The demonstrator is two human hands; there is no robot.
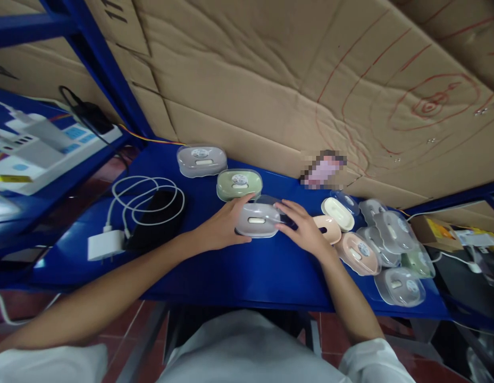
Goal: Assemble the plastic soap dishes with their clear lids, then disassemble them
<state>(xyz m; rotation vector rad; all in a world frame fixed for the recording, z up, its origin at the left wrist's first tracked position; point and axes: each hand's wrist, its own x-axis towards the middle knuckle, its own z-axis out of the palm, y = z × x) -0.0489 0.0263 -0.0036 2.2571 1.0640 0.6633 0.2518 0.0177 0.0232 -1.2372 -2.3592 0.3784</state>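
Observation:
A grey soap box [258, 219] with a clear lid is between my two hands, low over the middle of the blue table. My left hand [225, 223] grips its left end, thumb and fingers apart around the side. From the right, the fingers of my right hand [304, 229] close on the other end and the lid's edge. Just behind it sits a green soap box [239, 184] with a clear lid and a round label. Farther back on the left is another lidded grey soap box [202, 160].
Several soap boxes crowd the table's right side, including a peach one [358, 253], a cream open base [337, 214] and a grey one [400, 287]. A white charger [106, 246] with a coiled cable lies left. Cardboard [247, 85] stands along the back.

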